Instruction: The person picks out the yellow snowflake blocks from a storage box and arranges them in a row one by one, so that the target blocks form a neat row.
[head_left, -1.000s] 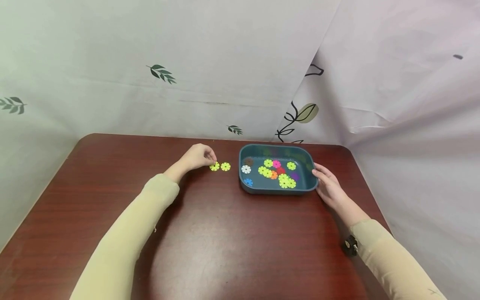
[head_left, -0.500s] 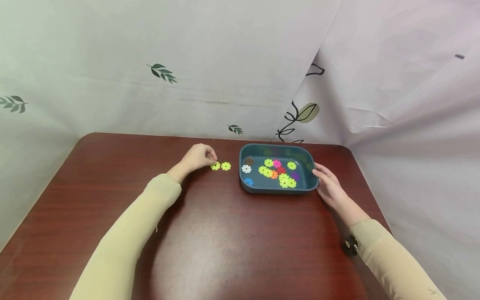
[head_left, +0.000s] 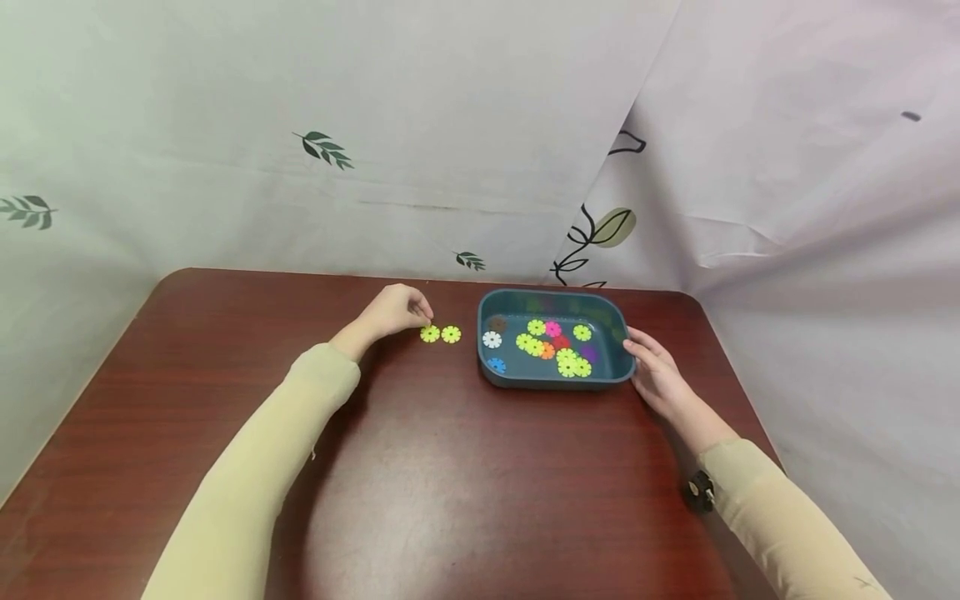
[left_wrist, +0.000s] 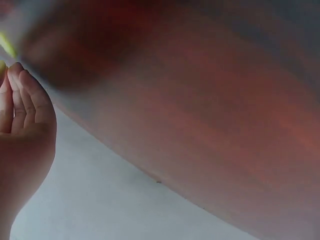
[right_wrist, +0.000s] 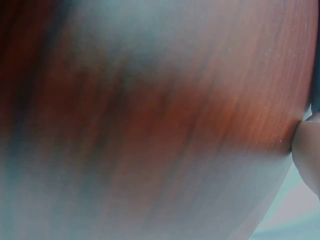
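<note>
My left hand [head_left: 396,311] is at the back of the table, thumb and fingertips pinching the upper edge of a yellow notched plastic disc [head_left: 430,334]. A second yellow disc [head_left: 451,334] lies just to its right. In the left wrist view, the curled fingers [left_wrist: 31,100] show at the left edge, with bits of yellow at their tips. On the other side, my right hand [head_left: 660,375] grips the right end of a dark blue-green tray [head_left: 555,384], thumb at its rim. Only part of that hand [right_wrist: 307,150] appears in the right wrist view.
Inside the tray lie several yellow discs [head_left: 567,360], plus a white disc [head_left: 492,340], a blue disc [head_left: 497,365], and pink, red, orange, purple and brown ones. The reddish-brown table [head_left: 480,483] ends at a pale leaf-printed cloth [head_left: 405,167] behind.
Both hands stay nearly still. The left fingertips shift slightly up, so more of the left yellow disc shows. The tray and the other discs keep their places.
</note>
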